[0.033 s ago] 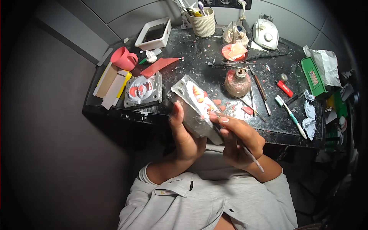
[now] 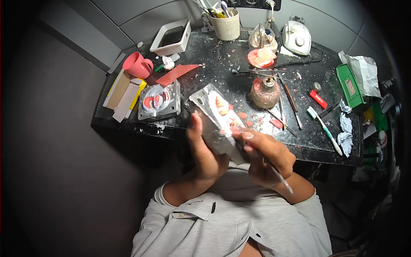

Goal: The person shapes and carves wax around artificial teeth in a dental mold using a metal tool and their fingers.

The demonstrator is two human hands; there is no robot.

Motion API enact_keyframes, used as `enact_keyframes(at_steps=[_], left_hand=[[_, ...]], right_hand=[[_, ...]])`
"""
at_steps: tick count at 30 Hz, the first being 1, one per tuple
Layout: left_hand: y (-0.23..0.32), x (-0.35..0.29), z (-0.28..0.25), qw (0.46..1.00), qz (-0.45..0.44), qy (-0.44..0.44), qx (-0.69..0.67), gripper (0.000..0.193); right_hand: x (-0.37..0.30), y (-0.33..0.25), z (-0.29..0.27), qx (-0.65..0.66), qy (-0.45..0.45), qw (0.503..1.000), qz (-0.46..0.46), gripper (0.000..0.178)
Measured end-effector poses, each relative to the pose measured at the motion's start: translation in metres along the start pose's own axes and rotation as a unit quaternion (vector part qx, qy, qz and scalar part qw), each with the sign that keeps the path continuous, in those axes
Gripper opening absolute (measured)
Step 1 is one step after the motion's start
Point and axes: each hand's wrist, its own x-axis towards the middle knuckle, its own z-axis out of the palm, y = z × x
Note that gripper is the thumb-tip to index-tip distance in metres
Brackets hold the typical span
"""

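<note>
metal flask point(image 2: 216, 137) | blocky, white plaster point(image 2: 226, 121) | left hand point(image 2: 206, 157) cupping it | right hand point(image 2: 270, 156) pinching slim tool point(image 2: 280, 175)

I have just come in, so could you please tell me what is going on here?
At a black workbench, a person is handling a metal block. Their left hand holds it tilted near the bench's front edge, white filling and pink-orange patches showing. Their right hand grips a slim tool like a pen, fingers at the filling; the tool's tip is hard to make out. A second metal block lies on the bench to the left, near a pink mug.
</note>
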Motion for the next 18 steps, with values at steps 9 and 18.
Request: enact_keyframes(at_steps=[9,18], left_hand=[[0.016,-0.019,0.003,0.996,-0.028,-0.055,0.06,0.086],[0.018,-0.024,0.004,0.994,-0.042,-0.096,0.024,0.102]], right_hand=[[0.006,-0.007,-0.017,0.033,-0.093,0.995,-0.007,0.039],[0.027,-0.011,-0.028,0.015,-0.06,0.998,-0.018,0.03]])
